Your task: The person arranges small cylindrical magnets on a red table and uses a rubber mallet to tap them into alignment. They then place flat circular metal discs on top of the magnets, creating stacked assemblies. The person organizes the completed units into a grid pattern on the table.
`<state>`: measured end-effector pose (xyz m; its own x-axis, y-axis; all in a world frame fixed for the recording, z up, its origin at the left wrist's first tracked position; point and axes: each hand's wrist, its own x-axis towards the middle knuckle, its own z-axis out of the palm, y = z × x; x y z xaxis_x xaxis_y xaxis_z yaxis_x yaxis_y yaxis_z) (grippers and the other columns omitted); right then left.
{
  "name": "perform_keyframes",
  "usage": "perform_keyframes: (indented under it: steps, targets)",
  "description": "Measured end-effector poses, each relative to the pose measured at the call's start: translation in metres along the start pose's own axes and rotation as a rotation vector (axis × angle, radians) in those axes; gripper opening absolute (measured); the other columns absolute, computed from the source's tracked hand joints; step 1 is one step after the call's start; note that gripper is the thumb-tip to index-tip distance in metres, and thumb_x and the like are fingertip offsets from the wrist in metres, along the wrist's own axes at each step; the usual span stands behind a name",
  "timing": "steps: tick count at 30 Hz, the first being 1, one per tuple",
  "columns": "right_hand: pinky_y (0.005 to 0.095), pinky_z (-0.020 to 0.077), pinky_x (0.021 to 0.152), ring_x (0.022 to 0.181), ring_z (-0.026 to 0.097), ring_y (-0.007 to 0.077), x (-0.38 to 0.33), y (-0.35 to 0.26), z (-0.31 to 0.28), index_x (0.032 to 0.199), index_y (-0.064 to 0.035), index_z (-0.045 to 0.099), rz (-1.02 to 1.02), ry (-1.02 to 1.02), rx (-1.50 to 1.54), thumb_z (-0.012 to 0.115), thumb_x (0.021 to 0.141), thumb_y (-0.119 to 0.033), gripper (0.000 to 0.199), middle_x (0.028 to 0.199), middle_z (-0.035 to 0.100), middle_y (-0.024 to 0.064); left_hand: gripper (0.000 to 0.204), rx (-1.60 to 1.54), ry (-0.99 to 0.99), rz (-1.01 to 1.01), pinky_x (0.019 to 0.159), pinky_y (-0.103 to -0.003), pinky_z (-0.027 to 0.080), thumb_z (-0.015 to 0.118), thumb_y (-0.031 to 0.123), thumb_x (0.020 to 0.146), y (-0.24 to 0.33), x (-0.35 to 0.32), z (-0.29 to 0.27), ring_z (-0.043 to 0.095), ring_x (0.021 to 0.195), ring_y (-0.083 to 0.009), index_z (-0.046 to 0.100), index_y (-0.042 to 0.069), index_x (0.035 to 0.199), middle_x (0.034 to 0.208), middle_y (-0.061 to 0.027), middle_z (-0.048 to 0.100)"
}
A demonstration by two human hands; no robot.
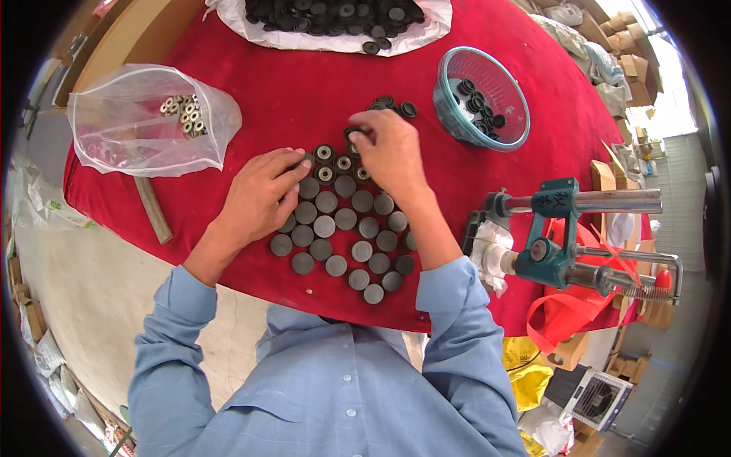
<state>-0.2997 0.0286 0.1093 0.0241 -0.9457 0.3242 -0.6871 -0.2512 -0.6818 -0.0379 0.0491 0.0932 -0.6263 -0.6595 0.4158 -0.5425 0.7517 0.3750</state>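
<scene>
My right hand [390, 152] is closed, its thumb and fingers pinching a black round cap [352, 131] above the far end of the laid-out pieces. My left hand [263, 190] has its fingers curled round a dark round cap [306, 160], mostly hidden by the fingertips. Between the hands are several black caps with a metal ring bearing [325, 174] seated in each. Nearer to me, many grey-black discs [326, 202] lie flat in loose rows on the red cloth [297, 84]. A small heap of black caps [409, 110] lies just beyond my right hand.
A clear plastic bag with metal ring bearings [186, 114] lies at left, a wooden stick [154, 209] below it. A teal-blue basket [518, 95] holds black caps. A white sack [426, 30] of black caps lies at the back. A teal hand press [552, 236] stands at right.
</scene>
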Motion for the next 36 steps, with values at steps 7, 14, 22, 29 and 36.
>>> perform_keyframes:
  steps: [7, 14, 22, 29, 36]
  targets:
    - [0.0388, 0.0589, 0.075, 0.085, 0.074, 0.0301, -0.065, -0.007, -0.052, 0.107, -0.0028, 0.078, 0.051, 0.124, -0.066, 0.078, 0.089, -0.001, 0.018, 0.101, 0.072, 0.0136, 0.049, 0.109, -0.053, -0.041, 0.113, -0.052, 0.046, 0.069, 0.011, 0.091, 0.010, -0.011, -0.002, 0.060, 0.136, -0.0369, 0.069, 0.002, 0.139, 0.148, -0.0160, 0.063]
    - [0.0444, 0.0591, 0.081, 0.094, 0.072, 0.0310, -0.088, 0.004, -0.033, 0.104, -0.0064, 0.075, -0.123, 0.138, -0.256, 0.079, 0.089, -0.004, 0.015, 0.106, 0.073, 0.0084, 0.048, 0.046, -0.048, -0.044, 0.113, -0.052, 0.045, 0.075, 0.021, 0.094, 0.009, -0.008, -0.003, 0.060, 0.134, -0.0352, 0.069, 0.002, 0.138, 0.146, -0.0160, 0.064]
    - [0.0441, 0.0579, 0.086, 0.099, 0.071, 0.0305, -0.091, 0.012, -0.027, 0.107, -0.0053, 0.075, -0.152, 0.146, -0.300, 0.077, 0.089, -0.004, 0.018, 0.109, 0.072, 0.0083, 0.040, -0.002, -0.124, -0.084, 0.109, -0.050, 0.048, 0.076, 0.021, 0.096, 0.013, 0.015, -0.016, 0.061, 0.129, -0.0380, 0.071, 0.000, 0.130, 0.137, -0.0171, 0.066]
    - [0.0468, 0.0555, 0.095, 0.106, 0.069, 0.0309, -0.102, 0.011, -0.034, 0.114, -0.0050, 0.076, -0.216, 0.070, -0.364, 0.072, 0.087, -0.002, 0.027, 0.115, 0.071, 0.0085, 0.039, -0.038, -0.080, -0.114, 0.099, -0.047, 0.056, 0.076, 0.022, 0.097, 0.015, 0.085, -0.002, 0.069, 0.116, -0.0374, 0.072, 0.002, 0.130, 0.130, -0.0163, 0.070]
    - [0.0472, 0.0517, 0.101, 0.110, 0.068, 0.0286, -0.103, 0.001, -0.029, 0.115, -0.0059, 0.076, -0.270, 0.057, -0.517, 0.068, 0.088, -0.005, 0.028, 0.118, 0.072, 0.0066, 0.040, 0.002, -0.055, -0.160, 0.092, -0.050, 0.059, 0.082, 0.028, 0.092, -0.007, 0.135, 0.056, 0.070, 0.109, -0.0373, 0.074, 0.001, 0.121, 0.114, -0.0169, 0.071]
